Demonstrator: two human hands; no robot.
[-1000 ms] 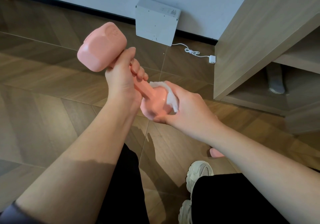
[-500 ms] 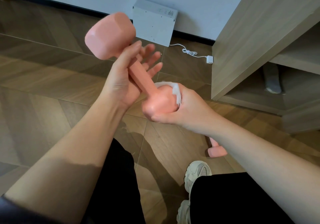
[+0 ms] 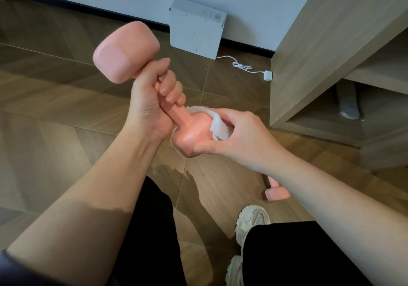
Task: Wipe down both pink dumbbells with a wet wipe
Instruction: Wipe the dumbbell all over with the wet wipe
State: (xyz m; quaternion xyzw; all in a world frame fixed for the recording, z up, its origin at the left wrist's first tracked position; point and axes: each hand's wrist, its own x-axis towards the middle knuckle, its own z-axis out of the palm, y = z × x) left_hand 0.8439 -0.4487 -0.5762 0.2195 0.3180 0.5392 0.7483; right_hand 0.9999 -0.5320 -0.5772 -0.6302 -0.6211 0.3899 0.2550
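Note:
My left hand (image 3: 152, 100) grips the handle of a pink dumbbell (image 3: 125, 51), held in the air and tilted, one head up to the left and the other down to the right. My right hand (image 3: 240, 137) holds a white wet wipe (image 3: 218, 124) against the lower head, thumb under that head, fingers curled over the wipe. A second pink dumbbell (image 3: 277, 191) lies on the floor beneath my right forearm, mostly hidden by it.
A white box (image 3: 196, 27) leans on the wall, with a white cable and plug (image 3: 267, 75) on the wooden floor. A wooden shelf unit (image 3: 326, 49) stands at the right. My black trousers and a white shoe (image 3: 251, 221) fill the bottom.
My left hand had opened its fingers half a second ago and now grips the handle again. The dumbbell has turned in the grip; my right hand keeps the wipe on the lower head.

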